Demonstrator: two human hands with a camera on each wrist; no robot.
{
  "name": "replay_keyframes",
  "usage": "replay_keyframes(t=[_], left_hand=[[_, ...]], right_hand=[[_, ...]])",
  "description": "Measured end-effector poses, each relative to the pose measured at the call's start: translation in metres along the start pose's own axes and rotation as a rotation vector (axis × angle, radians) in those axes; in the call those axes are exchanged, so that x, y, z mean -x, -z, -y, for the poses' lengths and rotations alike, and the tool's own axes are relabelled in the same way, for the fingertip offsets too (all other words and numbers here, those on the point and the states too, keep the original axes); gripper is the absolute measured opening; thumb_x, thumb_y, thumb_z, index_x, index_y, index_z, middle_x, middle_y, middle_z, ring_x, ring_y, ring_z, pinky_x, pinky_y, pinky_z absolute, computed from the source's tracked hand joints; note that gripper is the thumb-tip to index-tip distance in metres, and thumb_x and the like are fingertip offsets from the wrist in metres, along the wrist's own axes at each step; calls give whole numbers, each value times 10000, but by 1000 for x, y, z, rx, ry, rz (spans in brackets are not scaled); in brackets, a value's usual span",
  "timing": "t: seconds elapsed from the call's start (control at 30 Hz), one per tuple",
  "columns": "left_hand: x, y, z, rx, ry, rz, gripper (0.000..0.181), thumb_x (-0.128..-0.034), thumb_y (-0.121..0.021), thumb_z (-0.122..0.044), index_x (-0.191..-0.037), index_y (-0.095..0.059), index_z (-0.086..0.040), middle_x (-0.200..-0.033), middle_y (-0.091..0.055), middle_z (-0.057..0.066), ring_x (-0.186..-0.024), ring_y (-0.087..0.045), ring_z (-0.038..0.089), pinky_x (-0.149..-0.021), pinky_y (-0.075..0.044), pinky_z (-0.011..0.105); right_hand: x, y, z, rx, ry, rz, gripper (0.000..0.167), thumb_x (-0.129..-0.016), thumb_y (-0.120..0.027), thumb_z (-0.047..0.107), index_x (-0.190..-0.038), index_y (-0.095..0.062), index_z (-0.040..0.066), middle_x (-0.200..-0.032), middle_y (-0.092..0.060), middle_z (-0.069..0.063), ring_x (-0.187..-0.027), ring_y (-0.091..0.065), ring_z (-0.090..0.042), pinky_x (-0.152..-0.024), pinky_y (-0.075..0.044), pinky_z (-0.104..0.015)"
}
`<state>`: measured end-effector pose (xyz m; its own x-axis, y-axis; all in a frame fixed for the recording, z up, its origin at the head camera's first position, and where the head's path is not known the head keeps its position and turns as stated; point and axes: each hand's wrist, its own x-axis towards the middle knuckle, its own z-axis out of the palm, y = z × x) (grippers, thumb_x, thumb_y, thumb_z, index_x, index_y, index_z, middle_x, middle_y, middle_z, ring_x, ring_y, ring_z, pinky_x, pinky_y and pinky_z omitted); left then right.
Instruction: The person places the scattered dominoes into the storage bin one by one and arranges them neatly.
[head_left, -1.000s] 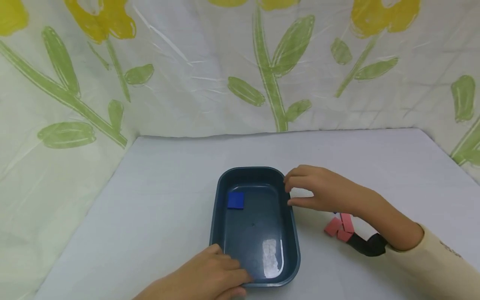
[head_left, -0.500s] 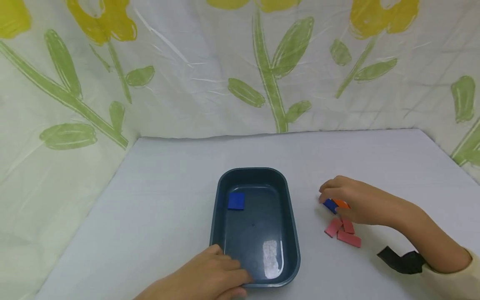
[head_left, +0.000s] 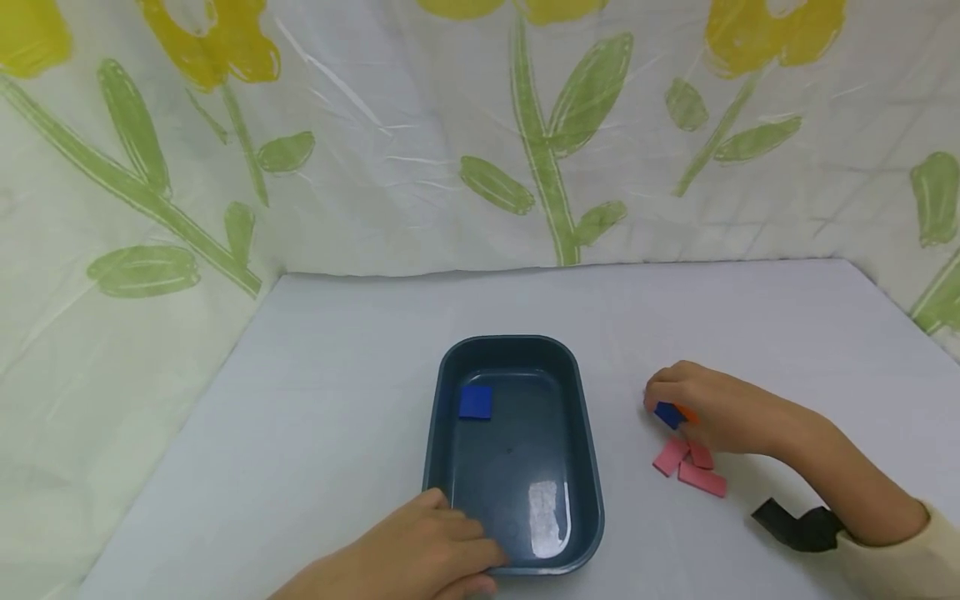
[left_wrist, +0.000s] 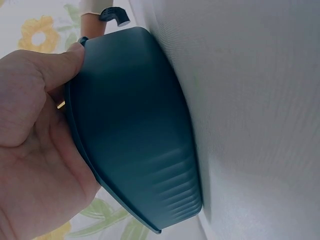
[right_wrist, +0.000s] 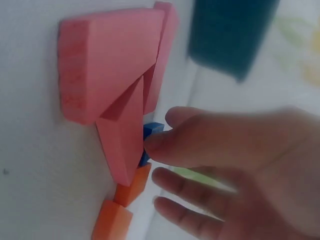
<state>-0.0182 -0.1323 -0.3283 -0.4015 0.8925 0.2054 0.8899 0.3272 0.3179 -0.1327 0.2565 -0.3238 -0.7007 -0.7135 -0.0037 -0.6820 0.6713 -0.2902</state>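
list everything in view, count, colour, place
Table: 1, white, centre
Backdrop: count unclear, white, yellow, green, behind
Tray: 1, dark teal, on the table
Square: 1, blue, inside the tray
Blue block: 1, blue, right of the tray
Orange blocks: 2 seen, orange, beside the blue block
Pink blocks: 3, pink, near the blue block
Wrist item: 1, black, lower right
Sleeve: 1, cream, lower right
Left hand: 1, gripping the tray's rim
Right hand: 1, at the blue block

Teal tray (head_left: 502, 492), blue square (head_left: 476, 402) lying inside, is being gripped at rim by left hand (head_left: 416, 542); blue block (head_left: 668, 415) is being pinched by right hand (head_left: 716, 410), orange blocks (right_wrist: 111, 221) and pink blocks (head_left: 702, 481) lying just beside.
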Motion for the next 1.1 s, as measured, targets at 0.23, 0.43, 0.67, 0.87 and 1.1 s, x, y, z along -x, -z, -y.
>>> replay_keyframes(t=[0.23,0.43,0.67,0.87,1.1], left_hand=[[0,0,1,8,7,9,177,-1038,-543,-257,-1078,-702,-190,-808,-611,-153,-736,-494,-74,-679,-277,122],[0,-1,2,-20,-8,-6,159,-1029,-561,-251,-1073,-703,-194,-806,-610,-155,-741,-506,-73,-680,-270,121],[-1,-1,2,-7,5,-3,165,-1033,-554,-261,-1062,-701,-191,-799,-606,-154,-738,-502,-71,-691,-280,121],[0,-2,2,-16,-2,-15,158,-1029,-562,-258,-1051,-704,-191,-791,-604,-154,-729,-495,-73,-688,-271,116],[0,-3,2,-28,-7,-10,156,-1027,-562,-252,-1049,-708,-202,-788,-607,-157,-717,-487,-79,-669,-255,113]], right_hand=[[-4,-4,-2,25,13,-29,360,-766,-799,-40,-1031,-687,177,-1137,-639,-14,-1048,-577,-254,-813,-544,-397],[-8,-8,-1,46,5,-65,313,-789,-822,46,-1058,-696,144,-1100,-646,-9,-993,-593,-218,-792,-551,-379],[-11,-7,0,-3,-3,-70,316,-787,-820,25,-1075,-703,80,-1126,-667,-52,-1027,-621,-255,-816,-554,-392],[-10,-6,1,-30,-23,-42,301,-805,-804,24,-1085,-707,79,-1134,-664,-42,-1037,-616,-254,-823,-548,-392],[-10,2,4,-3,25,-71,256,-809,-793,36,-1030,-712,136,-1072,-659,18,-973,-615,-205,-771,-555,-336]])
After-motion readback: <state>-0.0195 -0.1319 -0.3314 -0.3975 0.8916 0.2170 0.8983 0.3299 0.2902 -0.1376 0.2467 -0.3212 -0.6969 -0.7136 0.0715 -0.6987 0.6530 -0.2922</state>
